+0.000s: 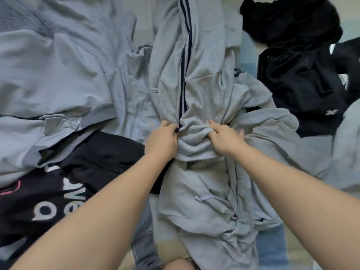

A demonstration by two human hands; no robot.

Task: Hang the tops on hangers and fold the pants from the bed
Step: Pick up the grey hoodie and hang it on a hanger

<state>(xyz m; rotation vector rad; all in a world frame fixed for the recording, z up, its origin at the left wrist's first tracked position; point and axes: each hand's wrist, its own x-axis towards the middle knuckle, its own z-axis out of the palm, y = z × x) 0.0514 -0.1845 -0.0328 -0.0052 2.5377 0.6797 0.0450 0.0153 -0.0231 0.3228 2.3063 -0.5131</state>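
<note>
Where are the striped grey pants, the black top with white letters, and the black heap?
striped grey pants (202,84): head view, grey cloth right of the stripes.
black top with white letters (39,188): head view, black cloth beside the letters.
black heap (292,22): head view, its upper middle.

The fingers of the left hand (161,141) and right hand (226,139) are partly buried in a fold of the grey striped garment (202,88). The black top (23,201) is cut off by the left edge, and its white lettering is partly covered by 1 forearm.
</note>
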